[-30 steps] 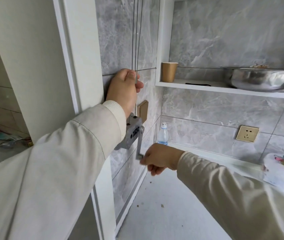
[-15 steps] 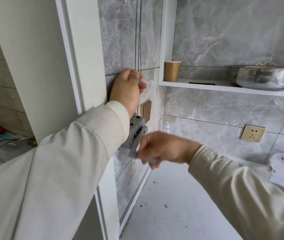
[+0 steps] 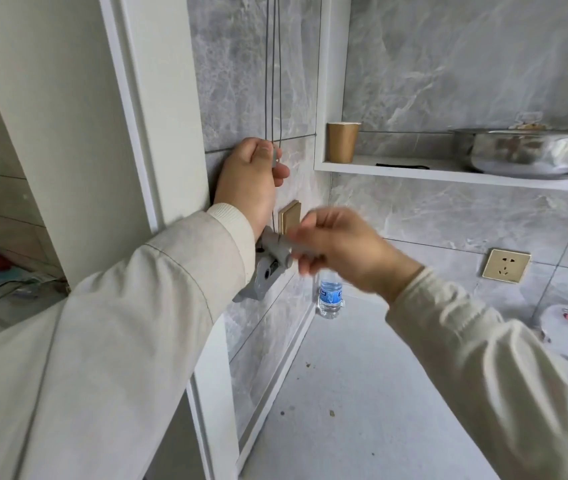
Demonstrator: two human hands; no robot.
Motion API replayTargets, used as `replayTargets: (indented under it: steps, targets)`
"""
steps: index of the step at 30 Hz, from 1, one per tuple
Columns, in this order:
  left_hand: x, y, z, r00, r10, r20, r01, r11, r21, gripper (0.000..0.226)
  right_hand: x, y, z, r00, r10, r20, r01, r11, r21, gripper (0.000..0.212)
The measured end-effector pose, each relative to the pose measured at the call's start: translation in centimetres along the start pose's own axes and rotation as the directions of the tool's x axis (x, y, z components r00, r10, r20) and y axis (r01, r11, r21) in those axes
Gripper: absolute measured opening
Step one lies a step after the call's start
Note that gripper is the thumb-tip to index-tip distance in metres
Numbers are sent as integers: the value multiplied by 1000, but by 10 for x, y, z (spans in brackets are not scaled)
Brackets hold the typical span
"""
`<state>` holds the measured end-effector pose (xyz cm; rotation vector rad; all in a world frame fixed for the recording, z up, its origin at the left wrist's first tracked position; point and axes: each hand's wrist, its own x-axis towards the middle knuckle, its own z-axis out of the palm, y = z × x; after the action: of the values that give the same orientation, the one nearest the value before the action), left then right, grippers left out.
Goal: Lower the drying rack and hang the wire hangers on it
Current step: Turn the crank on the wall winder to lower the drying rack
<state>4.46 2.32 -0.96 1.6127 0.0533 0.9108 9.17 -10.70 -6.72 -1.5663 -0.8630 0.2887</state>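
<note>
- The right hand [image 3: 341,251] is closest to the camera, a bit blurry. Its fingers curl round the grey handle [image 3: 284,249] of the crank.
- The crank [image 3: 264,275] is a small grey metal box fixed to the tiled wall [image 3: 241,81], just below the left wrist. The handle sticks out from its top toward the right hand.
- A gold switch [image 3: 289,220] sits on the wall right behind the crank handle.
- The left hand [image 3: 251,178] is higher up, against the wall. Its fingers are clenched around the thin grey cords [image 3: 273,64], with a small grey piece by the thumb (it is too small to say what it is).
- The cords run straight up the wall from that hand and out of the top of the picture. The rack and the hangers are out of sight.
- Both arms wear cream sleeves [image 3: 119,323].
- Lower down, a water bottle [image 3: 330,296] with a blue label stands on the grey counter [image 3: 344,393], in the corner by the wall.
- Further back, a white shelf [image 3: 414,169] holds a brown paper cup [image 3: 343,142] at its left end and a shiny metal bowl [image 3: 532,152] at its right.
- A gold wall socket [image 3: 506,265] sits under the shelf, well apart from the bottle.
</note>
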Motion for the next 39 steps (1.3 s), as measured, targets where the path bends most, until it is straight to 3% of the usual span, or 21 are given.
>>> replayTargets:
  steps: [2, 3, 5, 10, 12, 14, 16, 18, 19, 20, 22, 24, 26, 29, 33, 36, 39]
  targets:
    - [1, 0, 0, 1000, -2, 7, 2, 1000, -7, 26, -18, 29, 17, 961, 185, 205, -138, 965, -225, 15]
    - [1, -1, 0, 1000, -5, 8, 5, 1000, -5, 26, -23, 50, 23, 926, 309, 217, -226, 914, -336, 18]
    - [1, -1, 0, 1000, -11, 10, 11, 1000, -5, 25, -20, 88, 24, 881, 465, 86, -405, 836, -371, 24]
    - [0, -1, 0, 1000, -3, 11, 3, 1000, -3, 25, 38, 95, -25, 798, 500, -338, -566, 814, -133, 22]
    - [0, -1, 1, 1000, -4, 9, 4, 1000, -3, 25, 56, 63, -33, 796, 405, -450, -439, 898, 32, 24]
    - [0, -1, 0, 1000, -4, 3, 4, 1000, -2, 25, 61, 23, -29, 825, 206, -526, -161, 978, 131, 21]
    - [1, -2, 0, 1000, -5, -3, 5, 1000, 2, 25, 43, -12, -10, 887, 37, -461, 12, 995, 102, 18]
    - [1, -1, 0, 1000, -7, -6, 7, 1000, -8, 28, 12, -19, 12, 962, 0, -273, -7, 1000, -23, 14]
    - [1, -1, 0, 1000, -5, -5, 5, 1000, -9, 29, -3, -10, 23, 983, 51, -175, -76, 987, -140, 13]
    - [1, -1, 0, 1000, -3, -3, 3, 1000, -7, 30, -17, 5, 32, 984, 160, -78, -174, 951, -255, 10]
    - [0, 0, 1, 1000, -2, 0, 2, 1000, -8, 28, -33, 42, 43, 908, 419, 24, -388, 859, -335, 13]
    - [-1, 1, 1, 1000, -5, 3, 5, 1000, -19, 25, -24, 78, 32, 840, 540, -58, -531, 795, -292, 15]
    - [-1, 0, 0, 1000, -4, 8, 4, 1000, -16, 25, 2, 98, 5, 808, 541, -232, -586, 777, -229, 17]
    - [-1, -1, 0, 1000, 0, 11, 0, 1000, 1, 26, 35, 80, -24, 807, 430, -405, -542, 811, -219, 31]
    - [2, -3, 1, 1000, 4, 3, -4, 1000, 10, 27, 44, 13, -27, 868, 132, -478, -158, 987, -14, 20]
    - [3, -4, 1, 1000, -7, 4, 7, 1000, 24, 27, 16, -21, -10, 936, -48, -350, 7, 993, -118, 19]
    - [3, -4, 1, 1000, -8, -3, 8, 1000, 12, 27, -17, -17, 13, 997, 42, -62, -59, 950, -307, 22]
